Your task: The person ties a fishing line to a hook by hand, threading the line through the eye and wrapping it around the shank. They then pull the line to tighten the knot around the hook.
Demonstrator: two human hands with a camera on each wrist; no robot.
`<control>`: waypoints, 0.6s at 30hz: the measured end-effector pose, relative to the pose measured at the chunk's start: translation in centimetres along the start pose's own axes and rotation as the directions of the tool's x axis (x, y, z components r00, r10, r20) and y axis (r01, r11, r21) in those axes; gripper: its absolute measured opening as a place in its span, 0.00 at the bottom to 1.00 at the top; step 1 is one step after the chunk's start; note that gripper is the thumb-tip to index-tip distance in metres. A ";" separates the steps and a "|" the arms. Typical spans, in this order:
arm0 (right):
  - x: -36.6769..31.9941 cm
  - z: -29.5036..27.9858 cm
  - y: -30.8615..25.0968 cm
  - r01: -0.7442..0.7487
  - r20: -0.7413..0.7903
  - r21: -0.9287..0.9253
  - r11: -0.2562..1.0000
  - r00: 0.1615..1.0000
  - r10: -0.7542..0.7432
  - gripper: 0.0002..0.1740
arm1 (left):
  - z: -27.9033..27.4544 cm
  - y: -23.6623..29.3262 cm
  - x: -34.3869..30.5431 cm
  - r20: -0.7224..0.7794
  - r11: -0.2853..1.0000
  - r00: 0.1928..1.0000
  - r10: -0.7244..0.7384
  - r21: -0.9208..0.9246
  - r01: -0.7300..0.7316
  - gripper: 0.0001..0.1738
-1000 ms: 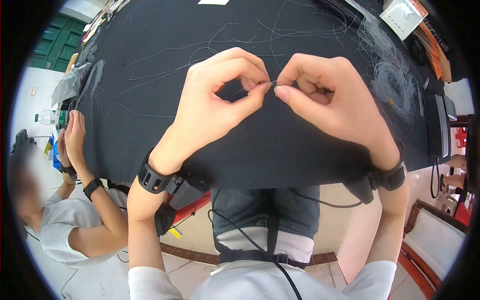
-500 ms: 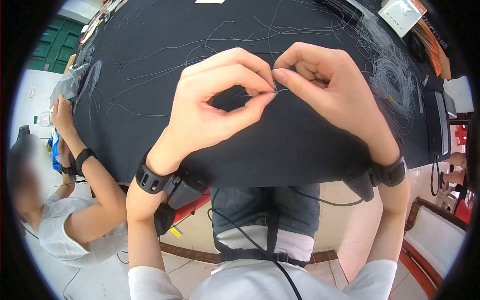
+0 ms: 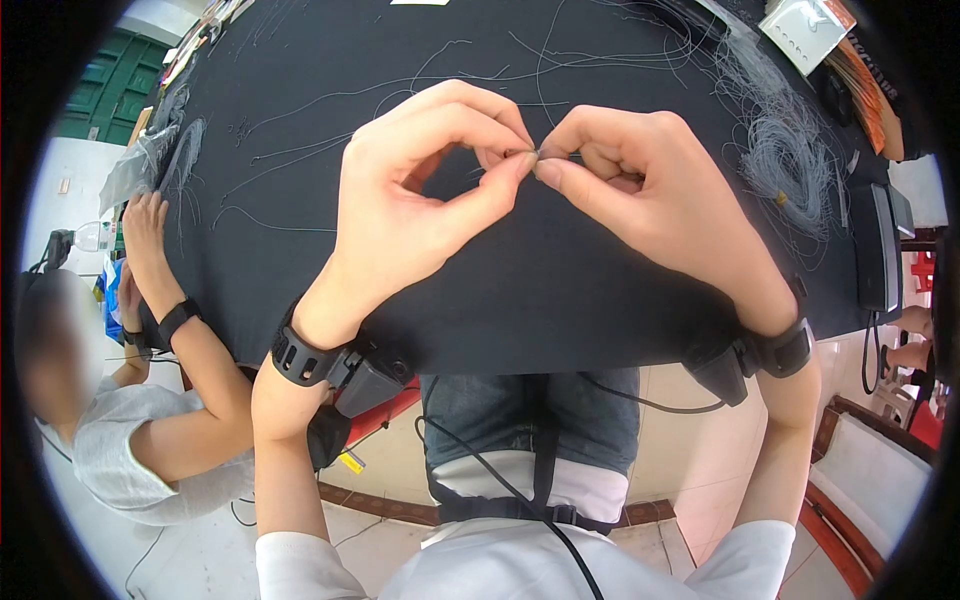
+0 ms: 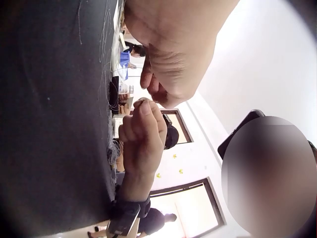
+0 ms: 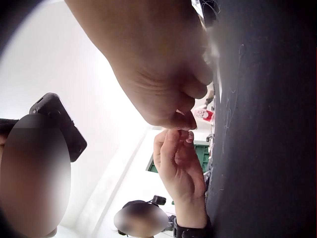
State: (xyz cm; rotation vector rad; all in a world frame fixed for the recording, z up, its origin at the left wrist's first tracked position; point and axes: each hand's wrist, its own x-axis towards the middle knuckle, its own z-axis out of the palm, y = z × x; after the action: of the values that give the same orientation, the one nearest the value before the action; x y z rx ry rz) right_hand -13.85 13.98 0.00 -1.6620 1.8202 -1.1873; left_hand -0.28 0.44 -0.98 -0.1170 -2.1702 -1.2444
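Observation:
Both hands meet above the black cloth-covered table (image 3: 560, 300). My left hand (image 3: 420, 200) pinches a thin grey wire (image 3: 560, 156) between thumb and forefinger, the two forming a ring. My right hand (image 3: 640, 200) pinches the same wire just to the right, fingertip against fingertip. The wire end between them is tiny and mostly hidden. In the left wrist view the right hand (image 4: 143, 134) shows with curled fingers below the left palm (image 4: 173, 49). From the right wrist, the left hand (image 5: 178, 163) appears beneath the right hand (image 5: 153, 64).
Loose wire strands (image 3: 330, 140) lie scattered over the cloth. A tangled wire bundle (image 3: 785, 160) sits at the right, a white box (image 3: 805, 30) beyond it. Another person (image 3: 160, 390) works at the table's left edge. A dark device (image 3: 875, 250) lies at the right edge.
The hands shifted slightly: the pinch point rose a little and the fingertips closed together again on the wire. The person at left moved their arms.

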 end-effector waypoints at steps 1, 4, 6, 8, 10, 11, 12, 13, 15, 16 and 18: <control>0.0 0.0 0.0 0.009 0.005 -0.010 1.000 1.000 -0.009 0.08 | 0.0 -0.2 0.0 -0.002 1.000 1.000 -0.021 0.003 0.021 0.06; 0.0 0.0 0.2 0.033 0.019 -0.031 0.999 0.999 -0.032 0.08 | -0.1 -0.7 -0.1 0.004 0.997 0.998 -0.058 0.048 0.058 0.05; 0.0 0.0 0.2 0.040 0.027 -0.037 0.999 0.999 -0.039 0.08 | 0.0 -0.9 -0.1 0.012 0.995 0.998 -0.067 0.069 0.066 0.05; 0.0 0.0 0.2 0.036 0.006 -0.035 0.999 0.999 -0.036 0.09 | 0.0 -1.0 -0.1 0.025 0.992 0.997 -0.070 0.105 0.067 0.05; 0.0 0.0 0.3 0.029 -0.002 -0.018 0.999 1.000 -0.029 0.09 | 0.1 -0.9 -0.1 0.044 0.986 0.997 -0.065 0.154 0.058 0.05; 0.0 -0.1 0.4 0.023 0.002 -0.002 1.000 1.000 -0.023 0.09 | 0.1 -0.9 -0.1 0.046 0.985 0.997 -0.060 0.166 0.052 0.05; 0.0 -0.1 0.5 0.018 0.006 0.014 1.000 1.000 -0.018 0.09 | 0.2 -0.9 0.0 0.048 0.983 0.997 -0.055 0.178 0.046 0.05; 0.0 -0.1 0.6 0.003 0.007 0.044 0.999 1.000 -0.003 0.10 | 0.2 -0.8 0.0 0.050 0.981 0.997 -0.051 0.190 0.040 0.05; 0.0 -0.1 0.9 -0.028 0.013 0.106 0.994 1.000 0.027 0.11 | 0.3 -0.5 0.1 0.074 0.978 0.996 -0.053 0.204 0.037 0.05; 0.1 -0.1 1.0 -0.042 0.019 0.132 0.990 0.999 0.040 0.11 | 0.3 -0.3 0.1 0.087 0.977 0.995 -0.055 0.211 0.035 0.05; 0.2 -0.3 1.2 -0.071 0.033 0.183 0.981 0.997 0.066 0.12 | 0.4 -0.1 0.1 0.109 0.978 0.993 -0.041 0.208 0.017 0.05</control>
State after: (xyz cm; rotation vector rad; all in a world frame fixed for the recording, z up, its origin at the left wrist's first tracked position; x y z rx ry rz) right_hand -14.78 13.83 -0.74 -1.4937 1.6817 -1.2561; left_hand -0.53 0.68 -1.13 -0.0706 -2.3932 -1.0419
